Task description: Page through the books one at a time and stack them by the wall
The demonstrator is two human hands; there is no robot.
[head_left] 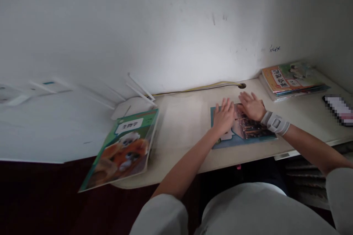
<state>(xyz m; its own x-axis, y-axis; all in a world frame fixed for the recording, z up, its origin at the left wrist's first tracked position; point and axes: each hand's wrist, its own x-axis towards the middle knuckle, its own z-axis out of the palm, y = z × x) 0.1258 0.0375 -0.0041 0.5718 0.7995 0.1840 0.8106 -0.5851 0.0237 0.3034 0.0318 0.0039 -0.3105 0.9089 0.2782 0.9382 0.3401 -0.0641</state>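
A blue-edged book point(245, 137) with a dark picture on its cover lies flat on the white desk point(179, 132), near its front edge. My left hand point(224, 117) rests over the left part of that cover, palm down with the fingers stretched out. Over the upper part of the same cover is my right hand point(252, 106), its fingers extended and slightly blurred. A grey-white band wraps my right wrist. Neither hand grips anything; both partly hide the cover.
A green textbook point(127, 147) with a monkey picture overhangs the desk's left end, in front of a white router point(120, 108) with antennas. A cable runs along the wall into a hole point(242, 86). Stacked books point(292, 77) and a phone point(338, 109) lie at the right.
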